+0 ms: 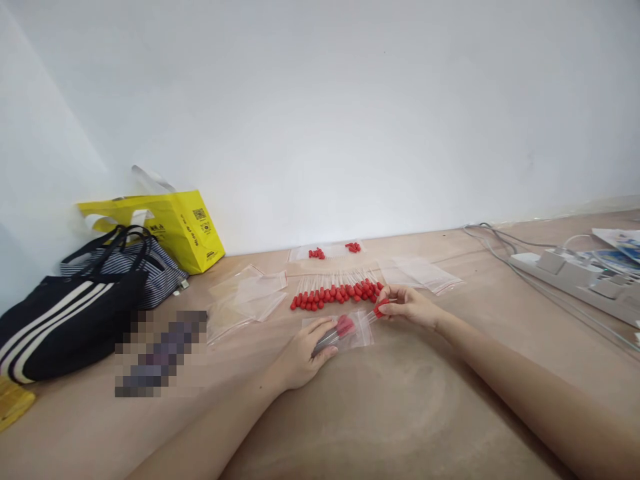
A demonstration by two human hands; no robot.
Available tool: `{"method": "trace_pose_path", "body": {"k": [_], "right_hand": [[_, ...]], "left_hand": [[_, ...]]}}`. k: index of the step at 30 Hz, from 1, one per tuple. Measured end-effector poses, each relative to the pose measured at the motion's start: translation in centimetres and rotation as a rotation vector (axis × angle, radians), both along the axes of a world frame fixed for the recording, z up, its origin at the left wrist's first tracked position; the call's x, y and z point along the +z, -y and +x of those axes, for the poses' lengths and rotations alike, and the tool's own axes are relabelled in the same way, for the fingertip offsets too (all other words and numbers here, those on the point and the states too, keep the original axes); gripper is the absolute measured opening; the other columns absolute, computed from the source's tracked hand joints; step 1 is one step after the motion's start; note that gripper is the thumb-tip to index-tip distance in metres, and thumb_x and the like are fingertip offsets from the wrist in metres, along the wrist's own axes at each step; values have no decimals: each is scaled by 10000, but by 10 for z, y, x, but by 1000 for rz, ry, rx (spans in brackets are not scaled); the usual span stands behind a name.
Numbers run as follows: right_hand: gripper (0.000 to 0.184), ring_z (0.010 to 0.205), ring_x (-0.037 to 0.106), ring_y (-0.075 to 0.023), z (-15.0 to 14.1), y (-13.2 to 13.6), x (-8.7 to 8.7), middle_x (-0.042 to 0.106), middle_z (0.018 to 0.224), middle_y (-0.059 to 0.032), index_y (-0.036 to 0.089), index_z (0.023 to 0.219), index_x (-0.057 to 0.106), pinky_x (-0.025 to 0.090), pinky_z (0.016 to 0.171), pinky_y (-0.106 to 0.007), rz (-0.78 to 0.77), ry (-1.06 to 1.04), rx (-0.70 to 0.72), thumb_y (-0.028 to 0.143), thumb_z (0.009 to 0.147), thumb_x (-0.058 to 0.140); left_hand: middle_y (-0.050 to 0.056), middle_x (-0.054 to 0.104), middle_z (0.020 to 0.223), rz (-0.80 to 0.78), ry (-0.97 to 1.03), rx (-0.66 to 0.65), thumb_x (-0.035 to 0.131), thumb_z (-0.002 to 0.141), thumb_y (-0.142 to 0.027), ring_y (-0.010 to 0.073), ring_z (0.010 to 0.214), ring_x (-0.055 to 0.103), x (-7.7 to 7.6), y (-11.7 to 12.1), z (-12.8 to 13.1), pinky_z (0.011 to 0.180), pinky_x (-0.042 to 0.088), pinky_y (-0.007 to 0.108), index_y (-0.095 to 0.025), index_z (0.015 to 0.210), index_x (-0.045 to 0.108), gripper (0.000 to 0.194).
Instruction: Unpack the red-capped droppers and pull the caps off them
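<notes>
My left hand (pixel 313 352) is closed on a clear zip bag (pixel 364 335), which lies low over the table with red-tipped sticks inside. Between the fingers of my right hand (pixel 407 307) is the red end of another red-tipped stick (pixel 381 309); its thin pale stem points toward the bag's opening at the right. Just beyond both hands, a row of red-tipped sticks (pixel 333 293) lies side by side, red ends toward me. What exactly the red tips are is too small to tell.
More clear bags lie left (pixel 250 293) and right (pixel 420 275) of the row. A filled bag (pixel 327 253) rests by the wall. At left are a black bag (pixel 75 327) and a yellow bag (pixel 200 230); at right, a white power strip (pixel 575 280) with cables.
</notes>
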State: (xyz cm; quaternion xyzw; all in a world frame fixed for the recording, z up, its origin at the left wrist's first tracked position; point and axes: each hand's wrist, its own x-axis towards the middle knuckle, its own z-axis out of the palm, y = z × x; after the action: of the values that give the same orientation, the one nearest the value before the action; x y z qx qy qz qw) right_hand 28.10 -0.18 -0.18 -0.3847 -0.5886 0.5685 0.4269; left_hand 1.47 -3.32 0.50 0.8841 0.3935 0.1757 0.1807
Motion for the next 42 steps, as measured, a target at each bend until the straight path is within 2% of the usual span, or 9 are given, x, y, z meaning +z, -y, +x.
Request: {"method": "trace_pose_path", "body": {"k": [3,9,13,15,19,23,33,38,42], "right_hand": [[262,523,527,-81,28,-6,9,601,634,18,172,708,509,400,479,-202,29,-14,-89,261,569,712],[282,554,546,-97,70,-20,13,604,646,15,193,677,480,432,533,-226,253,-114,-487,329,566,701],[249,611,574,-139,54,-29,-6,616,693,-20,190,719,495,447,562,-264,435,167,-744,371,624,637],[187,621,574,-147,41,-32,-17,615,696,-23,191,728,515,446,578,-275,527,375,-799,362,680,573],[95,650,572,-147,26,-36,-31,609,731,-25,199,745,536,446,618,-274,657,665,-738,280,733,489],[127,684,571,-145,24,-36,-33,601,824,-42,201,815,566,441,639,-266,711,822,-629,212,739,465],[402,846,558,-189,25,-26,-26,579,954,-79,165,1049,516,435,749,-301,644,880,-492,164,648,537],[158,794,538,-191,5,-3,-8,606,790,-51,182,845,580,402,748,-325,763,743,-521,225,703,525],[90,688,511,-158,-25,14,-3,611,686,-19,204,676,599,377,724,-315,779,670,-245,233,728,531]], "left_hand": [[54,414,1302,0,-6,-3,433,827,-327,187,1176,387,0,0,-1,991,321,360,-205,1222,409,414],[42,403,1310,4,-16,-2,430,826,-322,187,1179,386,-1,-1,-1,995,318,359,-217,1224,408,412],[43,402,1311,10,-23,-5,428,826,-326,190,1183,383,-1,-1,-2,993,320,363,-221,1226,406,414],[44,399,1313,6,-28,-2,430,824,-326,193,1183,384,0,-1,-2,992,322,366,-221,1222,412,411],[54,403,1309,7,-28,2,432,823,-329,195,1181,385,0,-2,-2,996,317,368,-209,1211,426,407],[49,410,1305,10,-4,-13,432,824,-327,199,1170,398,-1,-2,-1,985,326,380,-225,1208,429,398],[52,412,1304,9,15,-20,440,821,-314,197,1178,389,-1,0,-2,990,319,372,-216,1203,435,395],[33,441,1285,-17,41,-16,435,825,-307,191,1158,412,2,2,-1,975,333,363,-237,1242,381,427],[30,463,1267,-23,49,-22,445,820,-305,189,1135,436,1,2,0,960,345,354,-237,1254,360,447]]}}
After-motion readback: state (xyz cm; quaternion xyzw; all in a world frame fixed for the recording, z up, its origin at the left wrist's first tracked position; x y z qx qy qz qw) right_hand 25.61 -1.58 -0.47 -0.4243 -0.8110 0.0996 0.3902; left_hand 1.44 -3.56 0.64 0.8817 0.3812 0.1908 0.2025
